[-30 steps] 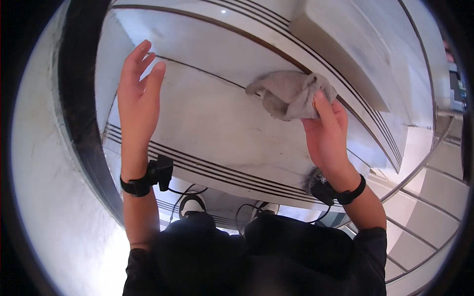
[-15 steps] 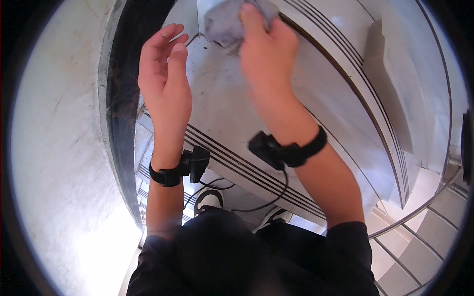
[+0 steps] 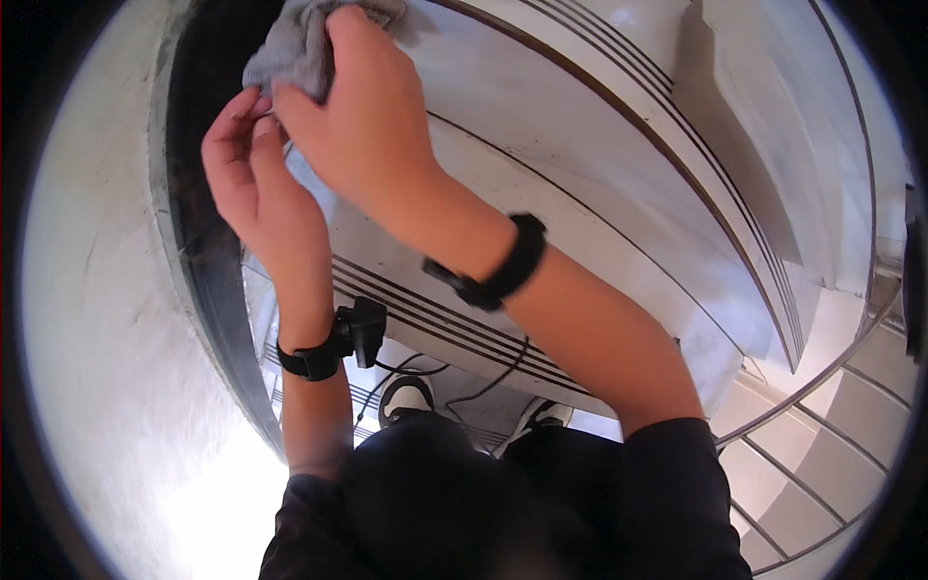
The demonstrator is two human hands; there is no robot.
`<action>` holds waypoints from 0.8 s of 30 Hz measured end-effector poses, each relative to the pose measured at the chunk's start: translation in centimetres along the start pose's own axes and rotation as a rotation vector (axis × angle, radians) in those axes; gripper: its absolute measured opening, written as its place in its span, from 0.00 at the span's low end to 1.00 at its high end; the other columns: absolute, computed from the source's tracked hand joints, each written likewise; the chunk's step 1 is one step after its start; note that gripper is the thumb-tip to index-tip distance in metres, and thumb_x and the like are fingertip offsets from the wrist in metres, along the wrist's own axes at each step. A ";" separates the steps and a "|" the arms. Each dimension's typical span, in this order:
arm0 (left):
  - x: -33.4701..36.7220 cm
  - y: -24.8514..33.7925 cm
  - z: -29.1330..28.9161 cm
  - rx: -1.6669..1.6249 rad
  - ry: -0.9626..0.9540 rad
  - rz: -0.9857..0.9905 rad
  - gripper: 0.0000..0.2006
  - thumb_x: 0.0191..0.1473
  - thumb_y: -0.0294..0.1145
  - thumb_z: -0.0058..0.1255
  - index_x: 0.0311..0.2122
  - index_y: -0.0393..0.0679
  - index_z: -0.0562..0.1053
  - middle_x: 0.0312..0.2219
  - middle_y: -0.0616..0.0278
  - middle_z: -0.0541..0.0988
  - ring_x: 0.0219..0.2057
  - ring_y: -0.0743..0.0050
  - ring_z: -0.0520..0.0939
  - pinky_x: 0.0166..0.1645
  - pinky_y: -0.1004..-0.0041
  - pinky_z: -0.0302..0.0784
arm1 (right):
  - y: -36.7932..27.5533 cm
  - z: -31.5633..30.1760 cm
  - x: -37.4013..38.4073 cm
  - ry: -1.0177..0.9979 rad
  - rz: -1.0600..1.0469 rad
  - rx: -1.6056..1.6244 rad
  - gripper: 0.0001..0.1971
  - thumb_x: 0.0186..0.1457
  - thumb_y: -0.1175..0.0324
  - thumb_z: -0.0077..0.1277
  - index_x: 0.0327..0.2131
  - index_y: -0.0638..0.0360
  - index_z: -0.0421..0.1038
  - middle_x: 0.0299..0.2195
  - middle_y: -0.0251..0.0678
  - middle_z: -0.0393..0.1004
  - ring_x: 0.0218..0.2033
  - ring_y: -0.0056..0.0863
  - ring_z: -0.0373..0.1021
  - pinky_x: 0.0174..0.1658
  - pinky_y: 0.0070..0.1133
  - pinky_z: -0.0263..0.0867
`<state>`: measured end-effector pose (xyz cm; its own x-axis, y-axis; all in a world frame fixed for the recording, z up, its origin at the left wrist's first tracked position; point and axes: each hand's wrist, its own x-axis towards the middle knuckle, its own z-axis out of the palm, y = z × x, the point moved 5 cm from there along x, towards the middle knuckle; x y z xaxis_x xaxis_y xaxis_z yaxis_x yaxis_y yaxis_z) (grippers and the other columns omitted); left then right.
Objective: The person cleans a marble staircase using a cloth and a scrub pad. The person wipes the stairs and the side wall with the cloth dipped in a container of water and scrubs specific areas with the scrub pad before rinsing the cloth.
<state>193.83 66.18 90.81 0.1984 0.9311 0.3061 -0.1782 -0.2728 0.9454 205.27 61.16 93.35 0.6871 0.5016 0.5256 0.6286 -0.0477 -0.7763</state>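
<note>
Wall (image 3: pixel 97 319), pale and rough, fills the left side, with a dark skirting band (image 3: pixel 208 242) curving along its edge. Left hand (image 3: pixel 256 184) next, raised against the stair face, fingers held together and slightly curled, fingertips touching the lower edge of the grey cloth (image 3: pixel 295 48); whether it pinches the cloth, cannot tell. Black wrist strap (image 3: pixel 311 360) on that arm, small black device (image 3: pixel 363 329) clipped on it, thin cable hanging down. Grey cloth sits bunched at top left of the white marble step (image 3: pixel 541 193), close to the skirting band. Right hand (image 3: pixel 353 116) lies over the cloth, fingers closed around it, pressing it on the step surface; forearm crosses diagonally from lower right. Black band (image 3: pixel 507 266) on right wrist. Dark grooved strips (image 3: pixel 425 309) run along the step's front edge. Below, white-and-black shoes (image 3: pixel 406 398) on a lower tread, dark trousers and sleeves at bottom. Right side: further marble steps (image 3: pixel 773 174) curving up, thin metal railing (image 3: pixel 822 377), tiled floor (image 3: pixel 851 454) beyond.
</note>
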 end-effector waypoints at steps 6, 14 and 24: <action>-0.1 0.8 -0.2 -0.015 -0.014 -0.021 0.10 0.66 0.26 0.47 0.49 0.35 0.72 0.44 0.54 0.80 0.44 0.70 0.81 0.50 0.70 0.77 | 0.1 -13.9 -6.7 -0.380 0.633 0.386 0.14 0.58 0.69 0.60 0.42 0.64 0.66 0.36 0.38 0.78 0.36 0.25 0.74 0.37 0.25 0.71; -1.0 0.4 1.6 -0.003 -0.135 -0.059 0.10 0.65 0.26 0.49 0.50 0.37 0.72 0.44 0.56 0.80 0.44 0.71 0.81 0.51 0.71 0.75 | 3.7 -34.3 -12.9 -0.039 0.894 0.105 0.21 0.66 0.67 0.52 0.58 0.67 0.67 0.50 0.36 0.76 0.50 0.23 0.71 0.56 0.22 0.66; -0.4 0.4 0.3 0.002 -0.097 -0.074 0.10 0.65 0.25 0.48 0.50 0.37 0.72 0.43 0.56 0.80 0.42 0.71 0.81 0.50 0.72 0.75 | 8.8 -19.7 -9.7 -0.233 0.785 0.318 0.23 0.69 0.64 0.51 0.61 0.65 0.64 0.51 0.31 0.75 0.51 0.19 0.70 0.55 0.18 0.66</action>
<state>193.96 65.60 91.09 0.3029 0.9212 0.2443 -0.1580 -0.2042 0.9661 211.30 38.84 88.28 0.7646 0.5902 -0.2588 -0.1500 -0.2275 -0.9622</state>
